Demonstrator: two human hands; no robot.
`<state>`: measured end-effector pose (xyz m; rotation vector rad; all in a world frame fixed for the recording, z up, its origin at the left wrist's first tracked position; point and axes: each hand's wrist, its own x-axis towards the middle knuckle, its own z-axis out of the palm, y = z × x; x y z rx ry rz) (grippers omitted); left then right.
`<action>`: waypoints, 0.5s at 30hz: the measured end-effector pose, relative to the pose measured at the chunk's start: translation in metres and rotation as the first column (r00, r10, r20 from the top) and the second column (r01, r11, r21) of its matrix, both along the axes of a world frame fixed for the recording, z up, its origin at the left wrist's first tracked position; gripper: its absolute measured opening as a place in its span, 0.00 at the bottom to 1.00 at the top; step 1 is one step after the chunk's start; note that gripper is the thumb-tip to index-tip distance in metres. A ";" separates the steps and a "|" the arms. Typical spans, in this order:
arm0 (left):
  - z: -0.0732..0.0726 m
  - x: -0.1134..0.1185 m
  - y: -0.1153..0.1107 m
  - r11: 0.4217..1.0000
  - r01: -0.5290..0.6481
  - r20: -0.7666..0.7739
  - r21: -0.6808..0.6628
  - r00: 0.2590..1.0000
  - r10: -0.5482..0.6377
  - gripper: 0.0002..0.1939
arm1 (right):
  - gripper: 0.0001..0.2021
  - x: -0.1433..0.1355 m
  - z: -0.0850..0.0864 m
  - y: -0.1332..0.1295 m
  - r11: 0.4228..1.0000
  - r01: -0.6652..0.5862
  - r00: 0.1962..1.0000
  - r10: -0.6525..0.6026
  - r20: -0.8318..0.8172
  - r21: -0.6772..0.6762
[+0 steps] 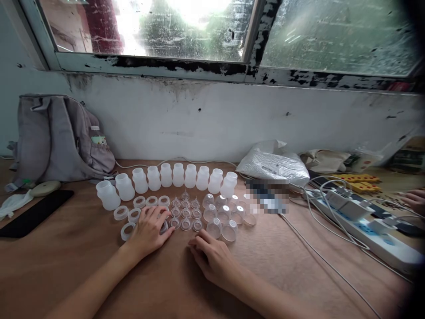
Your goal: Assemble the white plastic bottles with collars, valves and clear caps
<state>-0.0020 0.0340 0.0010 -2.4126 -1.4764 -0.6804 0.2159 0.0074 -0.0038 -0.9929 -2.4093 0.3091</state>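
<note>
My left hand [151, 228] lies over the white rings [128, 231], its fingers spread and partly covering some of them. Just right of its fingertips, clear nipples [186, 213] stand grouped in rows. My right hand [212, 254] rests on the table below the nipples and the clear domed caps [229, 230], with its fingers curled in; whatever they might hold is hidden. Behind all these, several frosted white bottles [178, 175] form a curved row, upright and open at the top.
A grey backpack [59, 137] and a black mat [35, 215] are at the left. On the right are a silvery bag [274, 164], cables, a white power strip [395, 248], yellow pieces [361, 181] and another person's hand [415, 200] at the edge.
</note>
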 end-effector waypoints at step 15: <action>0.003 0.014 -0.011 0.991 0.123 0.133 0.056 0.983 -0.130 0.06 | 0.08 0.003 -0.004 -0.001 1.000 0.003 0.999 -0.003 -0.032 -0.008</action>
